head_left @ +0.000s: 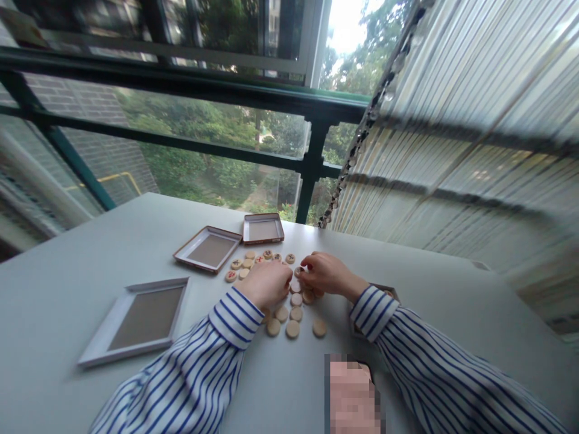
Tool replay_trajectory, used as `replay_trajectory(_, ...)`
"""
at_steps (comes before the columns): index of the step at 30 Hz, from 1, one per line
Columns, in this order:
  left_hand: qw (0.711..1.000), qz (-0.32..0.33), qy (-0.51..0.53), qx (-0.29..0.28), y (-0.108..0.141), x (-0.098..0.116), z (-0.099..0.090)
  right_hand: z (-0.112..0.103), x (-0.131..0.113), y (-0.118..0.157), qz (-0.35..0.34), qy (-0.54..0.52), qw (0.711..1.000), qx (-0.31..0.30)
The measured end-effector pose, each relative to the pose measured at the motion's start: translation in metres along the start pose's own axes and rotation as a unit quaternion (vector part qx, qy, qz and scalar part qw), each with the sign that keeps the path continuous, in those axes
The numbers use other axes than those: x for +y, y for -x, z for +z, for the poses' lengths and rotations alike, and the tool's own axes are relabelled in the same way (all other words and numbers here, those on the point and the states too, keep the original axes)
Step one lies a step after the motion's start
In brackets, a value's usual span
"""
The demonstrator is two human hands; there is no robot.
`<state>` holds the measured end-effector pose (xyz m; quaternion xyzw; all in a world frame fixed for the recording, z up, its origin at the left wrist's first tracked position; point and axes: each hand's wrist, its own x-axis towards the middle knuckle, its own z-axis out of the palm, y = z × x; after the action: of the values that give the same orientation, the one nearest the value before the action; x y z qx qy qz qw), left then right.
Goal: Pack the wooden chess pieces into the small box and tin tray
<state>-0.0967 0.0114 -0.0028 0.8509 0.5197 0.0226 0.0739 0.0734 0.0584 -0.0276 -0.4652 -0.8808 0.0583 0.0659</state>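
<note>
Round wooden Chinese chess pieces, some marked in red or black characters, lie scattered on a white table [217, 374]. My right hand [332, 274] has its thumb and fingertips closed on one chess piece [297, 272] at the far side of the group. Close by on the left, my left hand [266, 283] is curled with its fingertips down among the pieces; its own fingers hide what they grip. Plain-faced pieces [292, 329] lie nearer to me, and a red-marked piece [231, 276] sits left of my left hand.
Left of the pieces lie a large shallow box part [131, 286], a brown-edged tray [180, 256] and a smaller tray [263, 242]. Another box [391, 291] is partly hidden under my right forearm. A pixelated object [353, 395] lies at the front. Windows and a curtain [452, 150] stand behind.
</note>
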Motion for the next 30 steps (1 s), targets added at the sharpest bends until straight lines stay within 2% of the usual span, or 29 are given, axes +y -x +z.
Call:
replay_trajectory(5,1.0,0.0,0.026,0.005,0.0,-0.003,0.0,-0.006,-0.001,0.004,0.003,-0.024,1.0,0.017)
replay_trajectory(9,0.992,0.032,0.12,-0.008,-0.001,-0.017,-0.002,-0.011,-0.004,0.008,-0.003,-0.049,0.998,0.035)
replay_trajectory(12,0.972,0.051,0.23,-0.024,-0.001,-0.032,-0.007,-0.014,-0.009,0.012,-0.016,-0.069,0.996,0.052)
replay_trajectory(18,0.935,0.019,0.351,-0.045,0.002,-0.052,-0.019,-0.019,-0.021,0.017,-0.047,-0.121,0.988,0.082)
replay_trajectory(25,0.896,-0.021,0.441,-0.053,0.007,-0.05,-0.026,-0.021,-0.034,0.017,-0.075,-0.169,0.979,0.091)
replay_trajectory(30,0.89,-0.02,0.451,-0.062,0.009,-0.047,-0.029,-0.02,-0.041,0.016,-0.06,-0.198,0.973,0.106)
